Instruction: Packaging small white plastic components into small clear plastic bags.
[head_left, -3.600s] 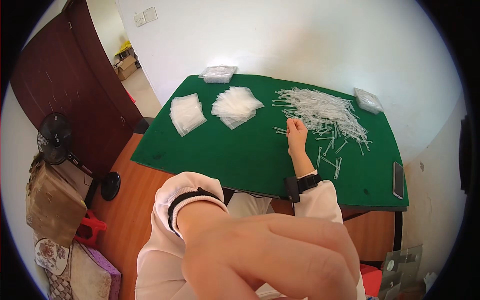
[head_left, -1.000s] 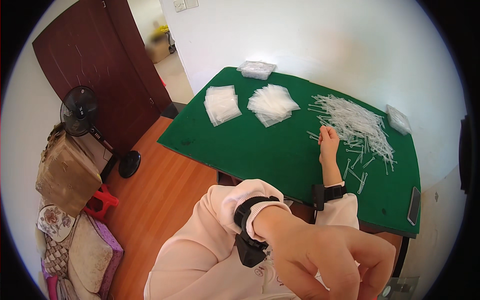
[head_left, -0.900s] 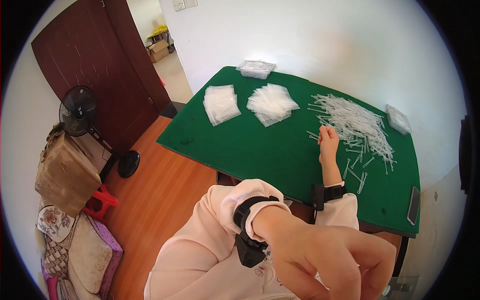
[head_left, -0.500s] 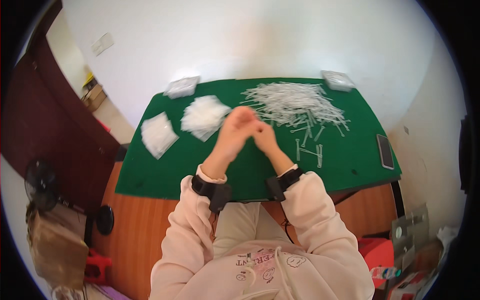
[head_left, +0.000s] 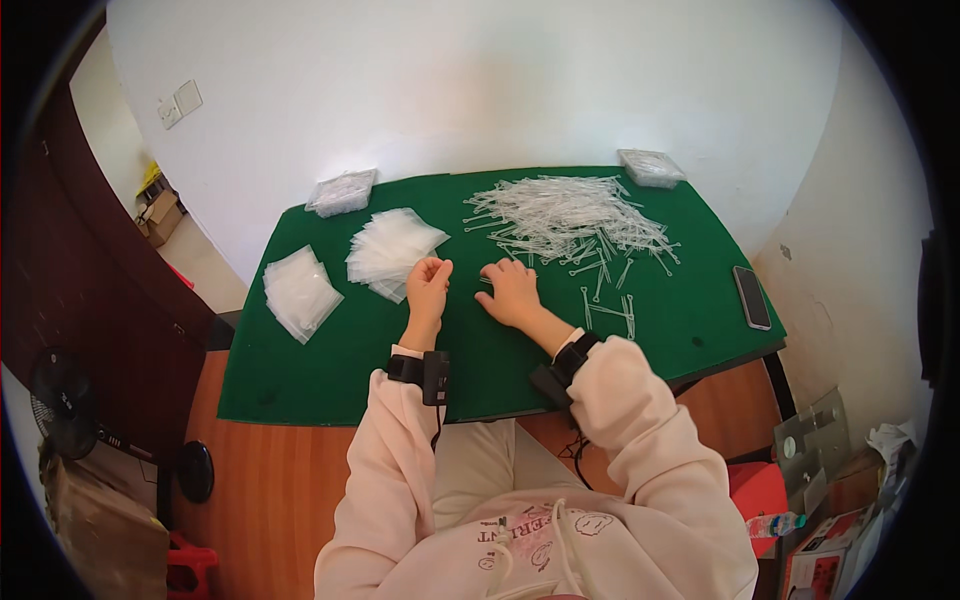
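My left hand (head_left: 428, 292) is above the near right edge of a fanned stack of clear plastic bags (head_left: 392, 240). Its fingers are closed together at the tips; what they hold, if anything, is too small to make out. Low over the green cloth, my right hand (head_left: 514, 293) has thumb and fingers apart. A thin pale bit shows by its fingertips, too small to name. Beyond it spreads a big heap of thin clear plastic sticks with looped ends (head_left: 570, 215). Several single sticks (head_left: 610, 310) lie to the right of that hand.
A second stack of clear bags (head_left: 298, 293) lies at the left of the green-covered table (head_left: 330, 380). Clear packs stand at the back left (head_left: 341, 193) and back right (head_left: 652, 167). A phone (head_left: 751, 297) rests near the right edge. A fan (head_left: 65, 400) stands beyond the table at left.
My hands were together over the middle of the table and have come apart. The left moved left toward the bags; the right lowered to the cloth. The view has shifted slightly.
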